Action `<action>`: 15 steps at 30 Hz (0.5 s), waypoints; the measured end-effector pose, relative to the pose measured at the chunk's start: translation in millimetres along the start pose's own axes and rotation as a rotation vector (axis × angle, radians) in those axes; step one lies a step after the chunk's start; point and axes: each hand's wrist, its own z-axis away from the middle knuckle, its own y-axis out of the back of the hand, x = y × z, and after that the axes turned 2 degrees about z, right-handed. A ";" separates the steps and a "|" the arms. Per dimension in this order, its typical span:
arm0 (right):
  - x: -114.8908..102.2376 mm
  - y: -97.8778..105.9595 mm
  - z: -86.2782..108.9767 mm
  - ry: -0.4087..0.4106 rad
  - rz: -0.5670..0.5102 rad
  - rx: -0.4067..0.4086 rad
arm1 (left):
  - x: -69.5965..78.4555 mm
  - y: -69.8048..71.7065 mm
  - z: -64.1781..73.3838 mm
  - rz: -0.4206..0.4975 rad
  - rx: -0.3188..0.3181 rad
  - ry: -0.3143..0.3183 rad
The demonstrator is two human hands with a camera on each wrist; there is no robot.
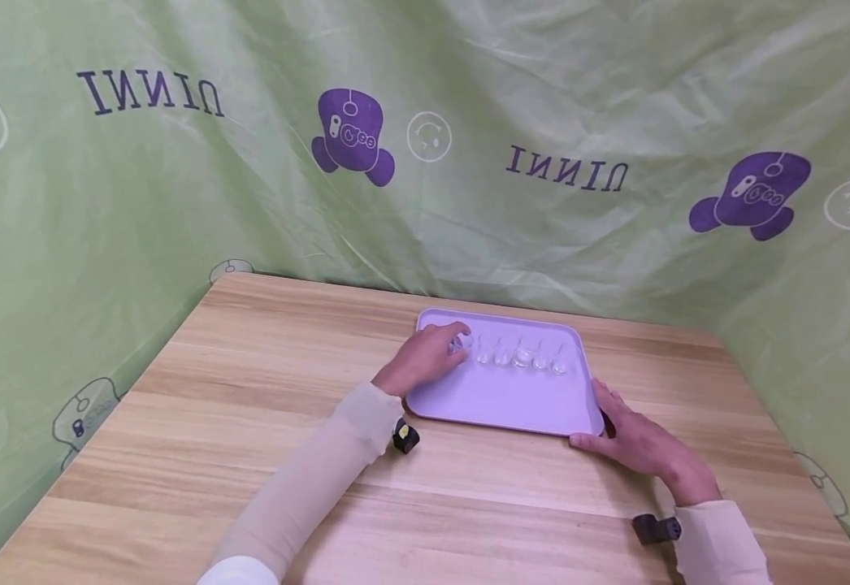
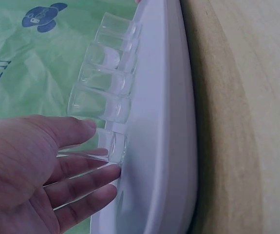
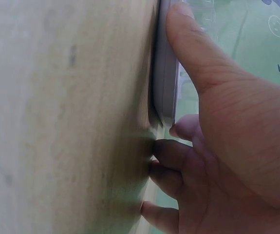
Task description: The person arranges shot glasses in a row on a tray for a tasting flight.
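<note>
In the head view, a light purple tray (image 1: 498, 406) lies on the table with a row of small clear glasses (image 1: 522, 357) across it. My left hand (image 1: 428, 353) reaches over the tray's left edge to the row's leftmost glass (image 2: 116, 146). Thumb and index finger hold that glass from both sides, while the other fingers spread near its base. It stands upright, partly hidden by my hand. At the tray's front right corner, my right hand (image 1: 637, 439) holds the tray, thumb along the front edge and index finger at the right side. Its other fingertips (image 3: 161, 148) rest on the table.
The wooden table (image 1: 249, 366) reaches back to a green curtain (image 1: 264, 203) printed with purple figures and letters. Curtain also hangs along the left and right sides. A small black camera (image 1: 405, 437) sits at my left wrist, and another black device (image 1: 655, 529) at my right.
</note>
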 end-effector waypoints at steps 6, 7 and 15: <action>-0.1 0.3 -0.1 0.008 0.002 0.007 | 1.6 -0.6 -1.2 -0.023 -0.003 0.008; -0.2 0.5 -0.2 0.007 0.001 0.005 | 1.9 -0.5 -1.4 -0.029 -0.004 0.010; 0.8 -0.1 0.1 -0.006 0.006 -0.004 | 4.0 0.6 -3.6 -0.055 -0.029 0.038</action>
